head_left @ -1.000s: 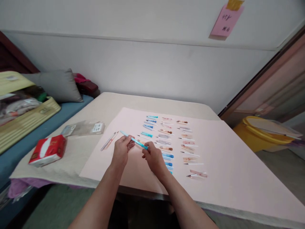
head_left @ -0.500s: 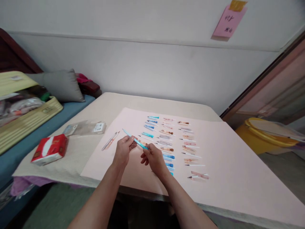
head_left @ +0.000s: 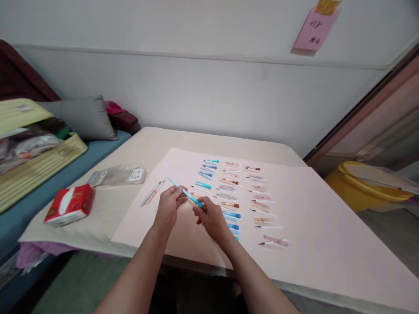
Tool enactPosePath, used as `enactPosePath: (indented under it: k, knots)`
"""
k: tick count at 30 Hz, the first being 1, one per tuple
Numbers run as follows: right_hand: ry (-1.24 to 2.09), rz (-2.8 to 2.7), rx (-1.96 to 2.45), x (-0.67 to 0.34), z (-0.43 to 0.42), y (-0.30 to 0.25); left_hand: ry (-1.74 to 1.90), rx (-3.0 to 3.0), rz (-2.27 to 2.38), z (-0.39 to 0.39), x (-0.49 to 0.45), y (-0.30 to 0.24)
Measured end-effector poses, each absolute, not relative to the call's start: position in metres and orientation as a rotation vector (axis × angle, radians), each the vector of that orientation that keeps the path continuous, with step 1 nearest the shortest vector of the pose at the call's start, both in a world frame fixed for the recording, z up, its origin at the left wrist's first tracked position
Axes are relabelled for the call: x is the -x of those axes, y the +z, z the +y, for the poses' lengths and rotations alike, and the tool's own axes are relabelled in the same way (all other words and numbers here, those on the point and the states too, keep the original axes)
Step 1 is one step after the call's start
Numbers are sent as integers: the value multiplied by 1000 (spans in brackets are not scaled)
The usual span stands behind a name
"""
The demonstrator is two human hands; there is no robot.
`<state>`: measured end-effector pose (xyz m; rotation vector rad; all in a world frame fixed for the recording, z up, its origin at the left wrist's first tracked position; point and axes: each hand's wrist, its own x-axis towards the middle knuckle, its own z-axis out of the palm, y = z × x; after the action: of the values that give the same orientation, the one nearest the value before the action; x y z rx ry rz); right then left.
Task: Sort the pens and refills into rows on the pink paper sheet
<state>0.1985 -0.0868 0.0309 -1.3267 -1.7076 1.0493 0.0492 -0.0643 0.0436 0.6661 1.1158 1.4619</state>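
A light-blue pen [head_left: 189, 194] is held slantwise above the table, its tip toward the upper left. My left hand [head_left: 170, 203] pinches its middle between thumb and fingers. At the darker blue end, my right hand [head_left: 209, 213] has thumb and forefinger closed on it. Behind and right of my hands lie rows of pen parts: blue barrels [head_left: 203, 185], brown-ended barrels [head_left: 230, 204], pink and clear barrels [head_left: 261, 197], and thin white refills [head_left: 269, 226] with dark tips. Two assembled-looking pens [head_left: 152, 193] lie left of my left hand.
A pink sheet [head_left: 314, 244] covers much of the table. On the left are a red tissue pack [head_left: 70, 205] and a clear plastic bag [head_left: 116, 176]. A wall [head_left: 209, 96] closes the far side. A yellow bin [head_left: 353, 185] stands at the right.
The fingers of my right hand have shifted slightly at the pen's end, the lower ones curling in more. My left hand and the pen stay nearly in place.
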Motion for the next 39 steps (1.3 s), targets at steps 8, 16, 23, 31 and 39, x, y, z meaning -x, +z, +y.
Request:
enactPosePath:
  k: [8, 16, 23, 31, 39]
  knots:
    - [732, -1794, 1398, -201, -85, 37, 1359, -750, 1076, -70, -55, 49]
    - [1547, -1350, 1162, -198, -82, 38, 1206, -828, 892, -74, -62, 52]
    - [2014, -865, 955, -199, -88, 44, 1156, -787, 866, -76, -64, 52]
    - [1967, -986, 935, -196, -90, 40, 1353, -776, 1024, -71, -59, 46]
    - [1956, -989, 930, -195, -90, 40, 1340, -786, 1059, -74, -59, 48]
